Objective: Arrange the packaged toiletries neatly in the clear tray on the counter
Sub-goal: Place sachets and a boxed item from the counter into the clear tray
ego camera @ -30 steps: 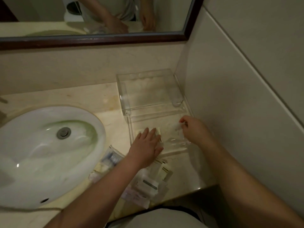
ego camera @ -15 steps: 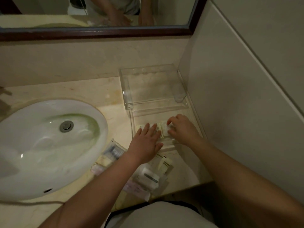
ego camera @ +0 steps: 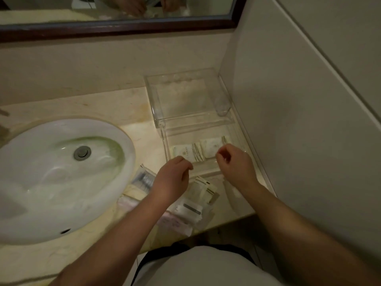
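Clear tray (ego camera: 237,139), 2 flat packets (ego camera: 186,153) beyond curled, empty left hand (ego camera: 172,180), right hand (ego camera: 235,164) fingers loosely bent, pinch unclear, crinkly pile (ego camera: 193,205) beneath wrists

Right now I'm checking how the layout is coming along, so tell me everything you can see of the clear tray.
The clear tray looks like see-through acrylic: low, rectangular, thin-walled. It sits flat on the counter beside the right wall, just in front of a taller clear box. Two pale packets lie side by side inside. The left hand and right hand hover over its near edge; contact is unclear.
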